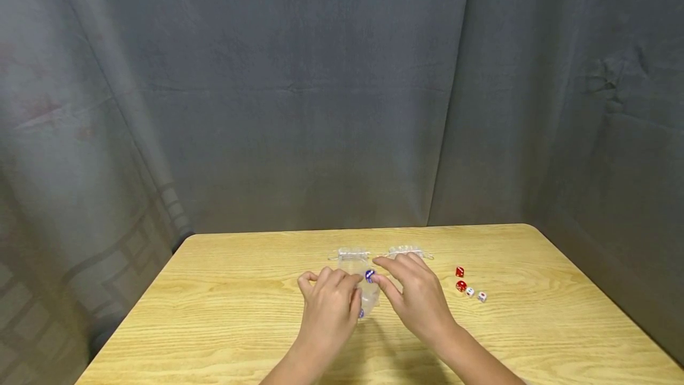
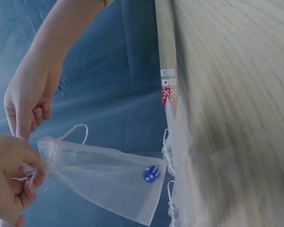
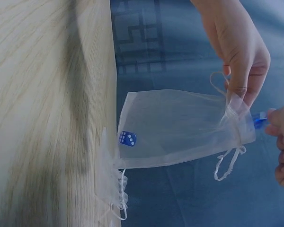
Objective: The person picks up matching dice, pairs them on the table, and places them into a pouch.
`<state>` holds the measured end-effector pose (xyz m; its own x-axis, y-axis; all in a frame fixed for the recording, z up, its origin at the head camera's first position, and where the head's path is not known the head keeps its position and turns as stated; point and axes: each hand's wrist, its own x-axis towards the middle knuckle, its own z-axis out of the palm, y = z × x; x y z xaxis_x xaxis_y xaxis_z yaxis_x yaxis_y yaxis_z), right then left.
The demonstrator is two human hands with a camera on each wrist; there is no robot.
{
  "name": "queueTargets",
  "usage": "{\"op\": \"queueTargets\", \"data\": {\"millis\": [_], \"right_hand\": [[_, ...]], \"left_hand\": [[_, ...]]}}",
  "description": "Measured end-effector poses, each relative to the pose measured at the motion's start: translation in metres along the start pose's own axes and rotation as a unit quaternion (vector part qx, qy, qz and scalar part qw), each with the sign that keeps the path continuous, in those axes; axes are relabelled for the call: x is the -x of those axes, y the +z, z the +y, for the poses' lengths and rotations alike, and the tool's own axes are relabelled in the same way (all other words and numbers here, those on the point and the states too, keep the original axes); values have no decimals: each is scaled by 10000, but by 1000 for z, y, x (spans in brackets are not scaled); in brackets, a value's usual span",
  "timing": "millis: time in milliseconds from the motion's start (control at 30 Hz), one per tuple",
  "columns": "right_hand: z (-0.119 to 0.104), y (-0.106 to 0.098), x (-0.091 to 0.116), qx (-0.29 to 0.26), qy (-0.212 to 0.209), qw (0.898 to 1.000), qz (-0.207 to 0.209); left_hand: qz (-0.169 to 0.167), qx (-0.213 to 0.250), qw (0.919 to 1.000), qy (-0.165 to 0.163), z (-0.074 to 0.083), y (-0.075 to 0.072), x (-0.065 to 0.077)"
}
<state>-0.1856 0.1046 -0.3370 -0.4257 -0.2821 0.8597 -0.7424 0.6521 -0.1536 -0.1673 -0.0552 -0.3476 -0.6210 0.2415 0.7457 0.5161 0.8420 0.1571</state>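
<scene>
My left hand (image 1: 330, 302) pinches a sheer white drawstring bag (image 3: 180, 125) near its gathered mouth. The bag hangs above the table, its cord loops dangling at the neck. Inside, at the bottom, lies a blue die (image 2: 151, 174) with white pips. Between the thumb and a finger of my right hand (image 1: 419, 296) is another blue die (image 1: 370, 276), right at the bag's mouth. The right wrist view shows this die (image 3: 260, 120) just outside the opening; in the left wrist view it is hidden.
Two more sheer bags, a left one (image 1: 352, 252) and a right one (image 1: 407, 250), lie farther back on the wooden table (image 1: 224, 314). To the right are two red dice (image 1: 461, 286) and two white dice (image 1: 482, 296). Grey curtains (image 1: 299, 106) hang behind.
</scene>
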Motion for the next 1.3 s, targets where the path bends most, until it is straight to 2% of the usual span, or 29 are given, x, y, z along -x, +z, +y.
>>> {"op": "queueTargets", "data": {"millis": [200, 400, 567, 633, 700, 733, 800, 933, 1033, 1200, 1300], "right_hand": [[1, 1, 0, -36, -34, 9999, 97], [2, -1, 0, -122, 115, 9999, 41], [2, -5, 1, -581, 716, 9956, -181], [3, -7, 0, -832, 1134, 9895, -322], [5, -9, -1, -1168, 1619, 9784, -537], [6, -11, -1, -1424, 1934, 9683, -687], [11, -12, -2, -2032, 2621, 9380, -1012], [26, -11, -1, -3285, 3865, 8480, -1535], [39, -7, 5, -3943, 4281, 7924, -1827], [54, 3, 17, -4827, 4575, 7130, -2223], [55, 11, 23, -5148, 4715, 6732, -2436]], "left_hand": [[-84, 7, 10000, 36, -2, -4, -2], [9, -17, 10000, -92, -6, -5, -3], [17, 9, 9999, -138, -8, -6, -4], [24, 25, 9999, -160, -9, -6, -5], [27, 42, 9998, -175, -9, -7, -5], [23, 59, 9998, -182, -9, -7, -5], [-8, 66, 9998, -167, -9, -7, -6], [-65, 70, 9998, -146, -7, -7, -5], [-12, 81, 9999, -151, -7, -6, -5], [145, 111, 9998, -121, -6, -6, -5], [195, 124, 9997, -83, -6, -7, -5]]}}
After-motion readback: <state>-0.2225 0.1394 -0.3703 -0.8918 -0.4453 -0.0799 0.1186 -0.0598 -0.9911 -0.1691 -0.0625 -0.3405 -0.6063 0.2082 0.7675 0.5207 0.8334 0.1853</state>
